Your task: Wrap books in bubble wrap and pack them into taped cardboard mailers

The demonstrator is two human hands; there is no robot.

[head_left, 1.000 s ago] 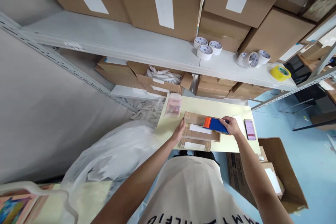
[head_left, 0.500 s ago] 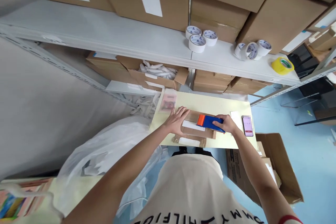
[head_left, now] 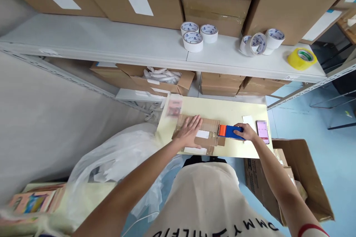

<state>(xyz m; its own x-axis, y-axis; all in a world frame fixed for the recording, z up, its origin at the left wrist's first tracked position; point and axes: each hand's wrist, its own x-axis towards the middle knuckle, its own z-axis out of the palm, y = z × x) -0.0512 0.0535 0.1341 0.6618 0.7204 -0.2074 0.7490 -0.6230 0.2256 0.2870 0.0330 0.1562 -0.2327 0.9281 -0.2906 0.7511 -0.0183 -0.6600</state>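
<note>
A flat cardboard parcel point(head_left: 208, 124) with a white label lies on a pale yellow table point(head_left: 236, 113). My left hand point(head_left: 190, 130) presses flat on its left part, fingers spread. My right hand point(head_left: 246, 132) grips a blue and orange tape dispenser point(head_left: 228, 132) at the parcel's right edge. A second flat cardboard piece with a white label point(head_left: 196, 150) sticks out under the parcel at the near side.
A phone point(head_left: 263, 131) and a white slip point(head_left: 247, 119) lie right of the dispenser. Tape rolls point(head_left: 193, 40), a yellow roll point(head_left: 302, 58) and boxes sit on the shelf above. An open carton point(head_left: 302, 177) stands right, a plastic bag point(head_left: 111, 166) left.
My left hand moved from the parcel's left edge onto its top. The dispenser went from over the parcel's middle to its right edge. The view tilted slightly.
</note>
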